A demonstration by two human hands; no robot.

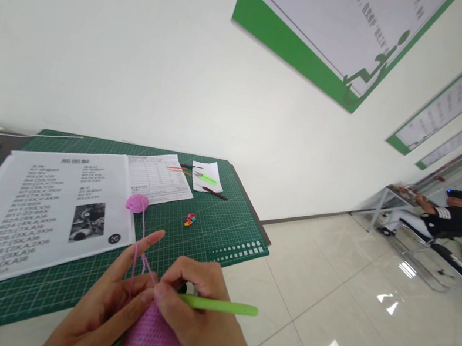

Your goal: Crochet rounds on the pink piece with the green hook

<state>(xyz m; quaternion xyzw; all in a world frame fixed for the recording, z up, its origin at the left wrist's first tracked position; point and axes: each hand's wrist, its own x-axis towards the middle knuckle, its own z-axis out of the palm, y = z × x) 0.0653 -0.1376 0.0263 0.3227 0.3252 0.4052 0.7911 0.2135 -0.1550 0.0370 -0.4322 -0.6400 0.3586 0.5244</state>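
Crochet piece (152,341) in pink is held low in the view, in front of the person's body and just off the near edge of the mat (230,226). It is gripped near its top by the left hand (112,301), whose thumb is pressed on the work while the index finger is held up and extended. Pink yarn (142,228) is led from the ball (136,204) to that raised finger, and from there 2 strands are drawn down towards the work. The green hook (229,307) is gripped between the thumb and bent fingers of the right hand (200,311), its handle pointed to the right; its tip is hidden, so whether a stitch is caught cannot be told. Something green is partly seen under the piece.

On the mat, the ball is set at the right edge of the chart (49,189), which is printed with rows of text and 1 dark photo (87,222). The form (162,179) is placed beside it. Farther right, green snips (205,178) are laid on a small paper (216,171), with a dark stick (215,193) near. Coloured clips (190,220) are clustered nearer the hands. At far right, 1 other person (448,220) is seated at a table (379,208).
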